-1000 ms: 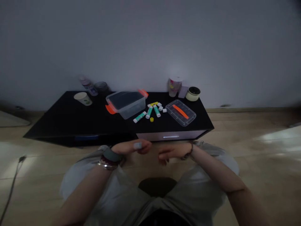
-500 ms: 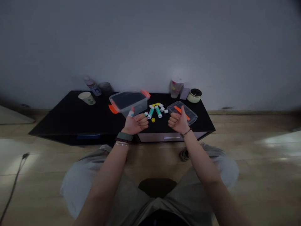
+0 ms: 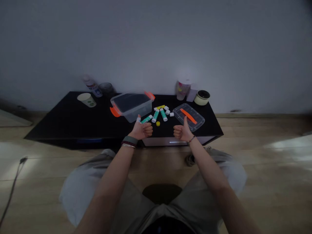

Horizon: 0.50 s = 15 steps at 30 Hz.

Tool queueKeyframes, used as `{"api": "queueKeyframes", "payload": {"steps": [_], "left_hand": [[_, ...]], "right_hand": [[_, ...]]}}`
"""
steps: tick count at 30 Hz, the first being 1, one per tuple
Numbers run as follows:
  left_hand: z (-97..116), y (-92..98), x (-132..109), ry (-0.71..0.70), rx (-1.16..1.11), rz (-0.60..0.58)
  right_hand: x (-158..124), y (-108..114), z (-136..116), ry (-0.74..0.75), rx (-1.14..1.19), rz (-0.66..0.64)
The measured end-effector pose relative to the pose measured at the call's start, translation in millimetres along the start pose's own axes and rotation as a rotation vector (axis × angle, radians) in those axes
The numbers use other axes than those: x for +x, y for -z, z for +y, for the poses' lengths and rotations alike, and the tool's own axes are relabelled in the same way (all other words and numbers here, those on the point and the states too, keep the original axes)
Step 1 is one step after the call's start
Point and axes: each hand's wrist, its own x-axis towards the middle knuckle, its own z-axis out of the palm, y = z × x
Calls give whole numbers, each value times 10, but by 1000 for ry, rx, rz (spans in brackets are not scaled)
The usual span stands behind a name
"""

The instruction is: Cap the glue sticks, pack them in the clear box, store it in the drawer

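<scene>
Fists closed, thumbs up: our left hand (image 3: 142,130) and right hand (image 3: 182,133) are raised just over the near edge of the black tabletop (image 3: 56,131), well apart. Neither seems to grip anything, the fingers of each curled in on themselves. A small white cap (image 3: 138,119) seems to sit on our left thumb, though it is too small to be sure. Just beyond our left hand lies a teal-labelled glue stick (image 3: 147,119). Two more glue sticks (image 3: 159,115) lie between the hands, fanned beside a yellow glue stick (image 3: 159,107), loose white caps (image 3: 167,112) and a yellow bottle cap (image 3: 158,123). Beyond our left hand stands a clear plastic box (image 3: 131,107) with orange latches; beyond our right hand lies a clear lid (image 3: 188,117) holding an orange strip (image 3: 188,116). Set out this way, everything looks kept within easy reach. Farther off, near the wall (image 3: 156,39), stand a paper cup (image 3: 86,99), a plastic cup (image 3: 182,90) and a cream tin (image 3: 202,97).
</scene>
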Motion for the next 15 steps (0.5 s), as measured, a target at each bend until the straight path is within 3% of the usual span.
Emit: {"api": "queueKeyframes", "payload": {"steps": [11,15], "left_hand": [[-16,5,-4,-10,54,36],[91,36,-1,-18,230,78]], "right_hand": [[8,-42,-4,-11,-66,94],[7,-90,-69,11,-173,114]]}}
